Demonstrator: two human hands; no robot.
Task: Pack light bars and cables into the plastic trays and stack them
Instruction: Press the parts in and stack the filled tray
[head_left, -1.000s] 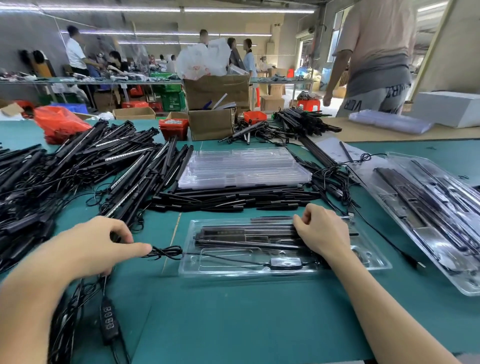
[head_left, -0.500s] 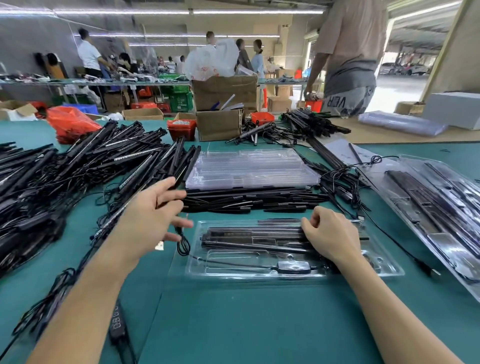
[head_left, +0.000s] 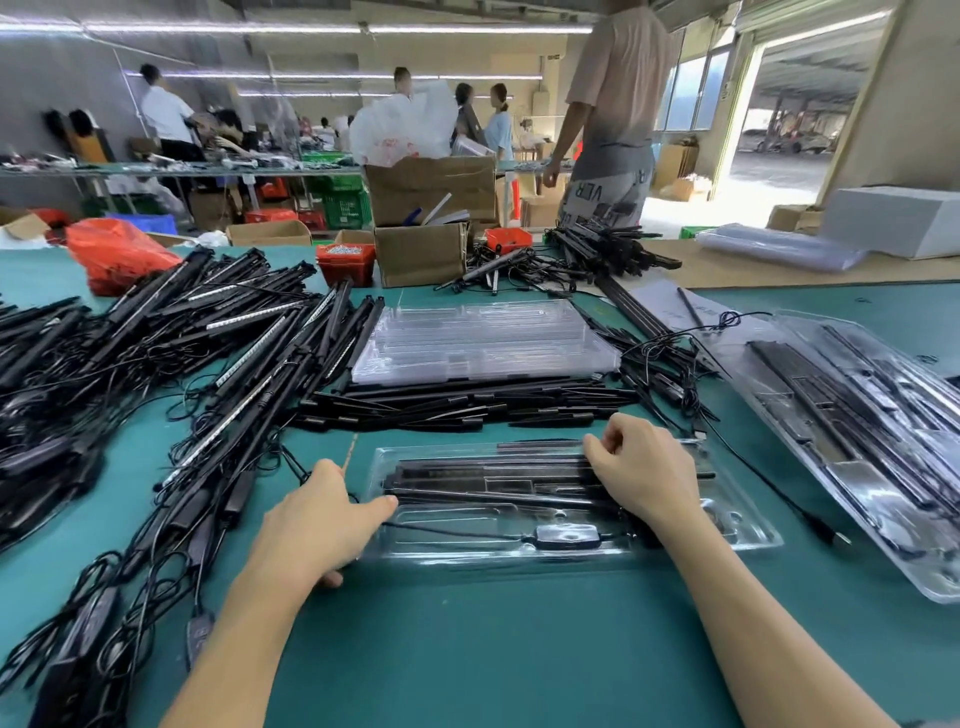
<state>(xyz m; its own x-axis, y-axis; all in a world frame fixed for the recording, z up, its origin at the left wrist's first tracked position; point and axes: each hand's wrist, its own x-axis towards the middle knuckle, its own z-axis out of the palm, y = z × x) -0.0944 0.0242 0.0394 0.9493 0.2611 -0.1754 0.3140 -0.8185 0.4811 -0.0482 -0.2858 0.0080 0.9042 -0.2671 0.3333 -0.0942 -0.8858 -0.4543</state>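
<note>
One view, head camera: I see both hands at the clear tray (head_left: 748, 535) lying on the green table (head_left: 467, 649) in front of me.
Tray contents: black light bars (head_left: 488, 475) lie in the upper slots; a cable with its inline controller (head_left: 566, 535) runs along the lower channel.
Left hand (head_left: 317, 525): it rests at the tray's left end with the thumb stretched onto the rim; I cannot tell whether the hidden fingers pinch the thin cable there.
Right hand (head_left: 644, 467): fingers curled, knuckles up, pressing down on the bars' right portion.
Step, as I judge it: seating bars and tucking the cable.
Next move: press the cable fully into its channel, then carry the tray to the filled trays (head_left: 857, 431) on my right.
Supply: loose bars (head_left: 208, 364) heaped left; empty trays (head_left: 483, 338) stacked behind.
</note>
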